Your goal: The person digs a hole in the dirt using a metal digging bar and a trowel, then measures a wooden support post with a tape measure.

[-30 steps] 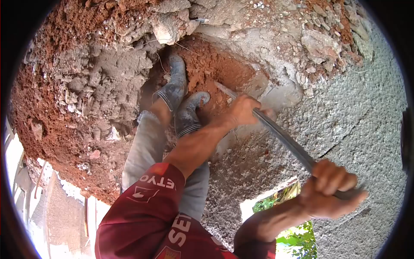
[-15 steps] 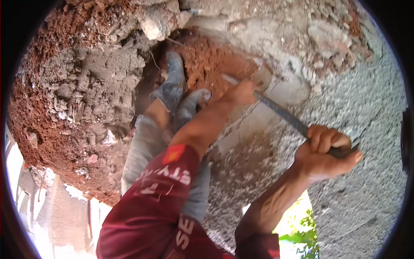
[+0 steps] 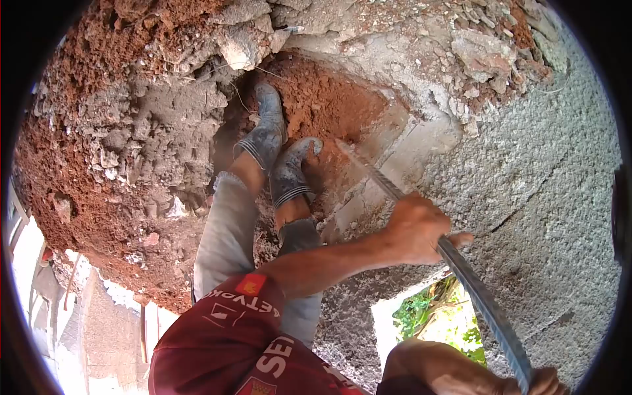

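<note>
My left hand (image 3: 418, 229) is closed around the middle of a long grey steel bar (image 3: 474, 283) with a ridged surface. The bar slants from upper left to lower right. Its narrow tip (image 3: 341, 145) is at the red soil, right of my boots. My right hand (image 3: 536, 382) grips the bar's near end at the bottom edge of the view, partly cut off. My grey rubber boots (image 3: 266, 125) stand in a hollow of loose red soil (image 3: 322, 92).
A bank of crumbling soil and rubble (image 3: 151, 125) rises on the left. Broken masonry (image 3: 395, 46) borders the top, and a rough grey wall (image 3: 526, 210) fills the right. A bright opening with green leaves (image 3: 415, 313) shows low down.
Both hands and the bar have moved down and to the right, away from the soil. The bar's tip has also shifted slightly lower, and more of my legs shows.
</note>
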Tool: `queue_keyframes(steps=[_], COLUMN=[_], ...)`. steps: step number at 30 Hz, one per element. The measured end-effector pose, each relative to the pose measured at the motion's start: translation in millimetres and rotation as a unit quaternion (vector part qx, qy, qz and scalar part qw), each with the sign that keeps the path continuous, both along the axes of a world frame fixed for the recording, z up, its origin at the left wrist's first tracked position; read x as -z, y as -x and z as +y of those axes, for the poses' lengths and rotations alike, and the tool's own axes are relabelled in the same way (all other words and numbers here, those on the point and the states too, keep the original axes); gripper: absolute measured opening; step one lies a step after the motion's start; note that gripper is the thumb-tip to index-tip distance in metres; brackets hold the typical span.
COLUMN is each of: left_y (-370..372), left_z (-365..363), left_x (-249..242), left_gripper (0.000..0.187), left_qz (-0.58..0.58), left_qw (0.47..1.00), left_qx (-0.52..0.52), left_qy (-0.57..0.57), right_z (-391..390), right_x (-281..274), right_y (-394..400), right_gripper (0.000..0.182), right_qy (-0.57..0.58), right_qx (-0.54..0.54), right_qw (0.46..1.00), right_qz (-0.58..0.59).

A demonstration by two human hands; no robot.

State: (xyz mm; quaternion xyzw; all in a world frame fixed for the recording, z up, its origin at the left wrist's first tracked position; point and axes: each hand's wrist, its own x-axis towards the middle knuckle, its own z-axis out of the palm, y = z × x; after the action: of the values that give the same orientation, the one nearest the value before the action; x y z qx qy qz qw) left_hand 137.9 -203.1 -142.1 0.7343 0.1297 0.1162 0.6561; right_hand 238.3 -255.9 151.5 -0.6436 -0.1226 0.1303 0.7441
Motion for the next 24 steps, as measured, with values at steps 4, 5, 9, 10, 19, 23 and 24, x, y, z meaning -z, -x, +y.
queue_keyframes(steps=[4,5,9,10,19,23,24], left_y=[-38,-51,-62,-62,-22,-11,-6], left_z=[2,10,52,52,50,22,16], left_x=[40,90,248,242,209,140,105], left_gripper=[0.047,0.034,0.02,0.022,0.053,0.05,0.05], left_qz=[-0.065,-0.096,0.095,0.093,0.207,0.078,0.067], left_qw=[0.997,0.995,0.98,0.987,0.973,0.995,0.997], left_qx=[-0.028,-0.024,0.168,0.123,0.102,0.047,0.031], left_qy=[0.019,0.015,-0.049,-0.048,0.003,0.029,0.035], right_z=[12,13,31,33,48,20,14], right_x=[65,112,259,261,235,138,108], right_y=[0,-5,-4,-9,33,-20,-26], right_gripper=[0.052,0.054,0.062,0.063,0.057,0.046,0.044], right_qy=[0.021,0.041,0.003,0.002,0.013,0.017,0.03], right_qx=[0.044,0.073,0.111,0.103,0.019,-0.045,0.016], right_qw=[0.997,0.995,0.993,0.995,1.0,0.995,0.997], right_qz=[-0.053,-0.056,-0.024,-0.016,-0.002,0.089,0.074])
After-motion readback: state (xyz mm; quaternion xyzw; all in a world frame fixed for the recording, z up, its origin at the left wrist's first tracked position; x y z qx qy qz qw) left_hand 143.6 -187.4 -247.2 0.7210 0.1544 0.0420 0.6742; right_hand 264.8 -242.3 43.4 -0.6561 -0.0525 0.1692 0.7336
